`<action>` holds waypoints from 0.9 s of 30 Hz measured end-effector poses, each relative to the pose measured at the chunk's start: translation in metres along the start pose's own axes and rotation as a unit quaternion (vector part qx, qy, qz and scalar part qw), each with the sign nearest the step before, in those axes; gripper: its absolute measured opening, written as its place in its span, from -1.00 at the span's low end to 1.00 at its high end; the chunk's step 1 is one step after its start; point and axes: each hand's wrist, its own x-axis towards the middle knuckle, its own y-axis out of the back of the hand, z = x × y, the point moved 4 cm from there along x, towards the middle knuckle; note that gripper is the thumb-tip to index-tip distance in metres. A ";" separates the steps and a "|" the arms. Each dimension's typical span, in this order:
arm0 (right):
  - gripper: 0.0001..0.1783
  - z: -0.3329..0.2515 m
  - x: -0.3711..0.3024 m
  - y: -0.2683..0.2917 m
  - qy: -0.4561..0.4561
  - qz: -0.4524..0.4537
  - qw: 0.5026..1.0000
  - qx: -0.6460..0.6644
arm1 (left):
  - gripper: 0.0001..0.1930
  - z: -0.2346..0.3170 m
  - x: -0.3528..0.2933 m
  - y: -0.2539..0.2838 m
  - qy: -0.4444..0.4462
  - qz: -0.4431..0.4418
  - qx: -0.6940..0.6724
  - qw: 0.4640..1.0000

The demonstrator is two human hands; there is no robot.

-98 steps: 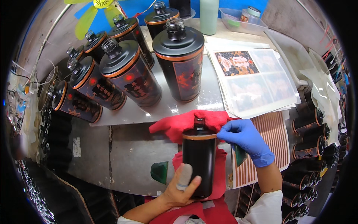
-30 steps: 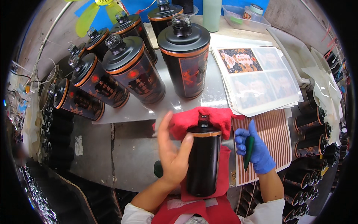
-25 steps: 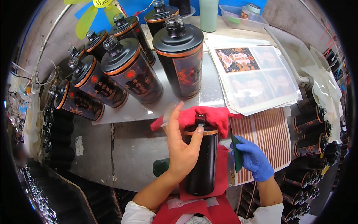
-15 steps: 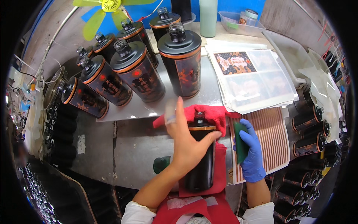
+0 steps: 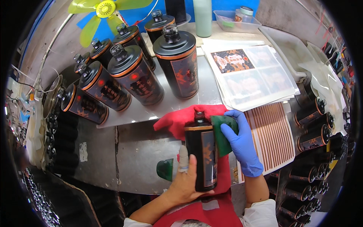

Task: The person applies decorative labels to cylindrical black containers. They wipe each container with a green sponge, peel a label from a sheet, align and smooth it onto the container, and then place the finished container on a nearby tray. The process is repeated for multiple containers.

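Observation:
A black glass bottle [image 5: 191, 151] with an orange band and a patterned panel stands nearly upright in front of me. My bare left hand [image 5: 186, 181] grips its lower left side, one finger wrapped in beige tape. In a blue glove, my right hand [image 5: 240, 140] holds a green flat scraper [image 5: 224, 138] along the bottle's upper right side; the exact contact at its edge is hard to see. Behind and beneath the bottle lies a red cloth [image 5: 172, 120]. Another green piece [image 5: 165, 169] rests on the metal table, left of the bottle.
Several decorated black bottles [image 5: 176, 68] stand on a grey board at the back left, below a yellow-green fan [image 5: 106, 9]. Printed sheets [image 5: 249, 83] lie back right, a brown-striped sheet [image 5: 270, 136] nearer. More bottles [image 5: 312, 111] are racked at the right.
My left hand has moved from the bottle's upper part down to its lower side. The bottle has turned, showing its patterned panel. My right hand has brought the scraper left to the bottle.

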 end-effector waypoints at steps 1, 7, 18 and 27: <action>-0.64 0.007 -0.001 0.002 -0.024 0.003 0.999 0.036 | 0.34 -0.007 -0.005 0.001 -0.009 0.003 0.047 0.999; -0.65 0.019 -0.004 0.020 -0.018 0.028 0.999 0.012 | 0.37 -0.010 -0.009 0.011 0.042 -0.030 0.074 0.996; -0.65 0.006 0.002 0.002 -0.014 -0.037 0.999 0.034 | 0.26 -0.017 -0.016 -0.009 -0.014 0.006 0.077 0.997; -0.67 -0.015 -0.004 0.001 0.064 0.013 0.997 -0.044 | -0.36 0.049 -0.003 0.001 -0.136 0.068 0.306 0.940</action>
